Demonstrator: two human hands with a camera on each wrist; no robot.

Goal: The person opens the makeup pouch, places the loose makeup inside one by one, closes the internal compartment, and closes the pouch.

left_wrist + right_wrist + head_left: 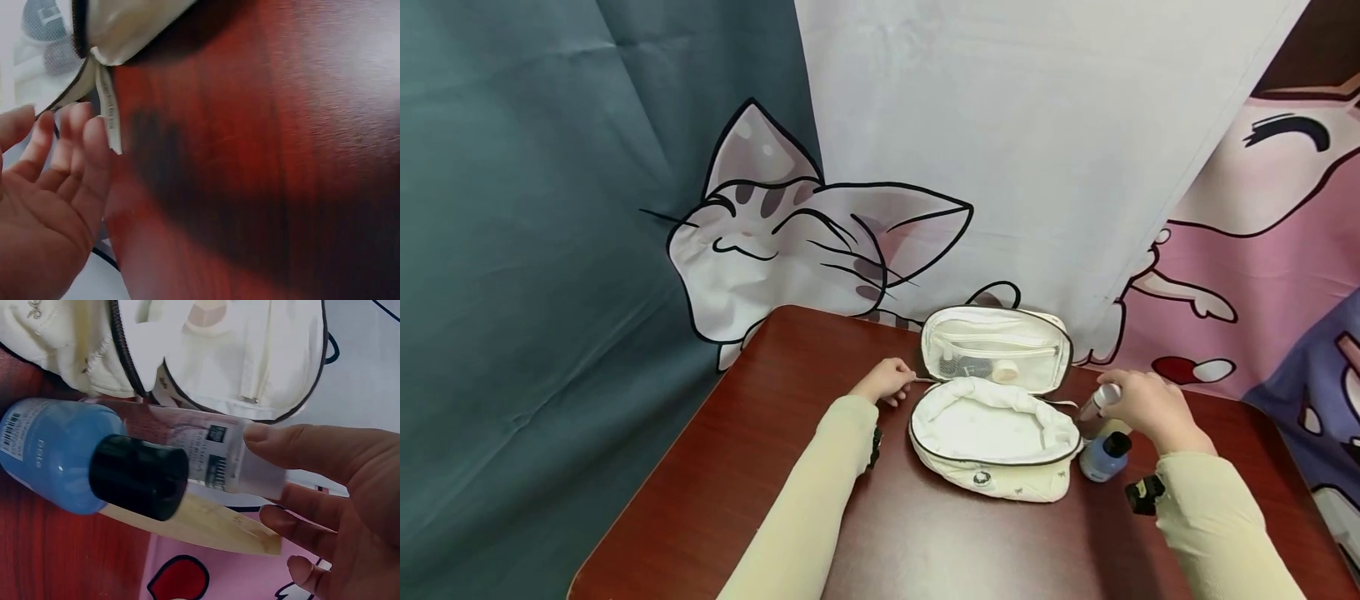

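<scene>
A cream cosmetic bag [1000,479] lies open on the table, its lid [1037,379] tipped back against the wall cloth. My left hand [886,382] pinches the zipper edge at the bag's left hinge side with thumb and forefinger; a small fabric tag [109,112] hangs beside the fingers. Over to the right, my right hand [1146,406] holds a clear pinkish bottle by its white cap [259,465], thumb on the near side. In front of that bottle is a blue bottle [62,456] with a black cap [139,477]. A pale yellow tube-like item [206,525] stands behind them.
The lid's mesh pocket contains a grey mesh-like item [973,367] and a round beige item [1004,370]. A reddish-brown table [760,433] carries everything. Cloth printed with a cartoon cat [775,225] hangs along its back edge.
</scene>
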